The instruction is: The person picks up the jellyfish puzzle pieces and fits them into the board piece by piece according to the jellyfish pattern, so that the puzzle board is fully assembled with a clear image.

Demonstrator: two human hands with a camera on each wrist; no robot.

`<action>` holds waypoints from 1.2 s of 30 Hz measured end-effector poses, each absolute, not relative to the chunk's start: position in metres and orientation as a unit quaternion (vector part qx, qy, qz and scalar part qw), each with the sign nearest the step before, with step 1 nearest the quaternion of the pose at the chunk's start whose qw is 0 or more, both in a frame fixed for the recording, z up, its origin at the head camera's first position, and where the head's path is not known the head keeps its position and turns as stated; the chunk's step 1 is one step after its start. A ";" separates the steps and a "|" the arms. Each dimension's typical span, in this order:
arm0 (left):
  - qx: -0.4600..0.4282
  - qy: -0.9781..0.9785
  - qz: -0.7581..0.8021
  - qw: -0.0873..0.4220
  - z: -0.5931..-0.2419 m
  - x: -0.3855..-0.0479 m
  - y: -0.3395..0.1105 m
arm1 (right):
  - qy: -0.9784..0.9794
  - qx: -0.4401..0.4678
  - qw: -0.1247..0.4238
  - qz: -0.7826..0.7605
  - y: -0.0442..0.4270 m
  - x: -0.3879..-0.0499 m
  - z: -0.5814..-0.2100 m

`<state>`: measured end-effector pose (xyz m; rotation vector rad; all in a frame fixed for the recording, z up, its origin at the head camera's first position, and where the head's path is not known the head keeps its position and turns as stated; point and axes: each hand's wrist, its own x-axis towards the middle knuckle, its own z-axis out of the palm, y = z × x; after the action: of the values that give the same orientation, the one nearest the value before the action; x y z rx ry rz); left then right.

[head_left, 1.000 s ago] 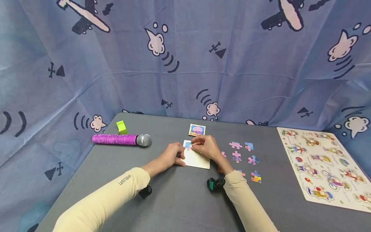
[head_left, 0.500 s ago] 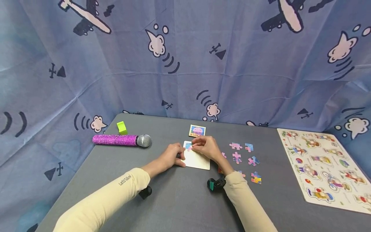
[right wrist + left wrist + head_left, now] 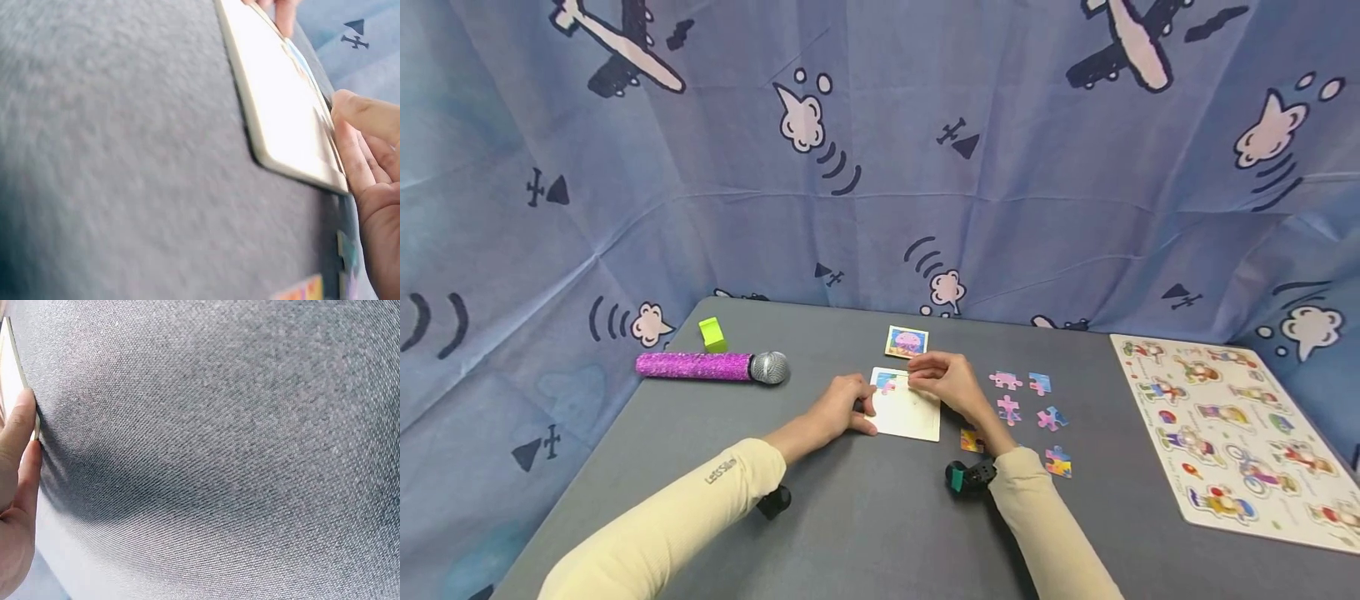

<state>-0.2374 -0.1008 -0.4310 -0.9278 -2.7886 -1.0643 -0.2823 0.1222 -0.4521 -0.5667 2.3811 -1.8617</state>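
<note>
A pale square puzzle tray (image 3: 906,418) lies on the grey table, with a blue and pink jigsaw piece (image 3: 886,382) in its upper left corner. My left hand (image 3: 837,407) grips the tray's left edge, finger and thumb against the rim in the left wrist view. Over the tray's upper right part is my right hand (image 3: 951,383), fingers loosely bent and holding nothing visible. To its right lie several loose pieces, among them a pink piece (image 3: 1006,380), a blue-pink piece (image 3: 1052,417) and a yellow piece (image 3: 1058,461). The right forearm may cover others.
Behind the tray lies a small jellyfish picture card (image 3: 906,341). A glittery purple microphone (image 3: 700,367) and a green block (image 3: 712,335) are at the left. The large picture board (image 3: 1232,433) occupies the right side. A patterned curtain (image 3: 880,167) hangs behind the table.
My right hand has let go of the piece in the tray's upper left corner and moved slightly right. The left hand keeps its place on the tray.
</note>
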 end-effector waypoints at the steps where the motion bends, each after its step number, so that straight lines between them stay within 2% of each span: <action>1: -0.297 -0.892 -0.340 0.008 -0.431 -0.237 -0.101 | 0.771 -0.182 0.034 -0.609 0.125 -0.282 -0.452; 14: -0.308 -0.889 -0.339 0.023 -0.433 -0.236 -0.105 | 0.769 -0.174 0.031 -0.614 0.161 -0.280 -0.446; 21: -0.329 -0.882 -0.335 0.036 -0.434 -0.236 -0.104 | 0.779 -0.169 0.012 -0.604 0.184 -0.278 -0.444; 36: -0.323 -0.889 -0.322 0.031 -0.429 -0.235 -0.101 | 0.807 -0.141 -0.019 -0.573 0.232 -0.276 -0.440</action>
<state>-0.2352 -0.1009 -0.4289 -0.9963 -2.7393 -0.9924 -0.2758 0.2316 -0.4396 -0.4499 2.5654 -1.8225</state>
